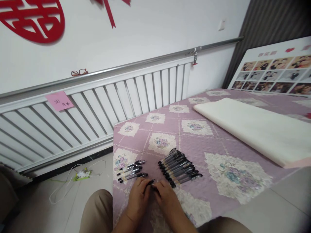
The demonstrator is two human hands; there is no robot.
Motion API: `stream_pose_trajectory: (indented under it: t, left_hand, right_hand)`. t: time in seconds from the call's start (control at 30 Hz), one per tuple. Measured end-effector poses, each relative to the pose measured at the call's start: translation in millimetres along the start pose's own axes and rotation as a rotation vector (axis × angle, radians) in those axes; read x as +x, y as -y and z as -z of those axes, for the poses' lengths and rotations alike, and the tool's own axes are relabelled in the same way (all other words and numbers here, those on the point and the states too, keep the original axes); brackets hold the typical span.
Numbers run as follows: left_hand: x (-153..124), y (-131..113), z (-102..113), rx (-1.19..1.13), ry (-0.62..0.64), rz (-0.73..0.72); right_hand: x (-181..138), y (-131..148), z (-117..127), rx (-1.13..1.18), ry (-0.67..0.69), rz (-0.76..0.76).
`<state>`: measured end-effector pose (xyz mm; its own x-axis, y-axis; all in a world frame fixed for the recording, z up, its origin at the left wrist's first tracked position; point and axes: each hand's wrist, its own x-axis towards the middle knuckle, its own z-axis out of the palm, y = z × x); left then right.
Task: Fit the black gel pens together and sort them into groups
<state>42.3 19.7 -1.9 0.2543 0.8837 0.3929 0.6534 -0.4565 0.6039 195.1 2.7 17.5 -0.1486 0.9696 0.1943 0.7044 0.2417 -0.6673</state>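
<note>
My left hand (138,195) and my right hand (167,195) meet low over the cloth, fingers closed around a black pen (151,182). Most of that pen is hidden by the fingers; a dark end shows between the two hands. Beyond my left hand lies a small, loose group of capped black pens (131,171) with clear barrels. A larger row of similar pens (178,166) rests side by side just beyond my right hand, with their ends roughly lined up.
A purple floral cloth (167,124) covers the table. A folded cream sheet (252,129) lies on the right, before a photo board (277,71). Behind stands a white radiator (121,97) with a pink note (59,101). A power strip (83,175) with cables sits on the floor.
</note>
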Motion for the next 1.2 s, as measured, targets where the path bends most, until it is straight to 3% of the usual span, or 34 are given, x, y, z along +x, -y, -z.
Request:
stream_pose_trajectory:
  t: [0.33, 0.6, 0.97, 1.2]
  left_hand:
    - [0, -12, -1, 0.168, 0.078, -0.026]
    - [-2, -18, 0, 0.264, 0.089, -0.086]
    - [13, -26, -17, 0.353, 0.183, -0.131]
    - [8, -13, -3, 0.439, 0.221, -0.16]
  right_hand:
    - [-8, -29, 26, 0.146, -0.219, -0.038]
    - [-10, -31, 35, 0.204, -0.21, -0.057]
    - [-8, -33, 33, 0.217, -0.195, -0.062]
    - [-9, -31, 34, 0.205, -0.172, -0.069]
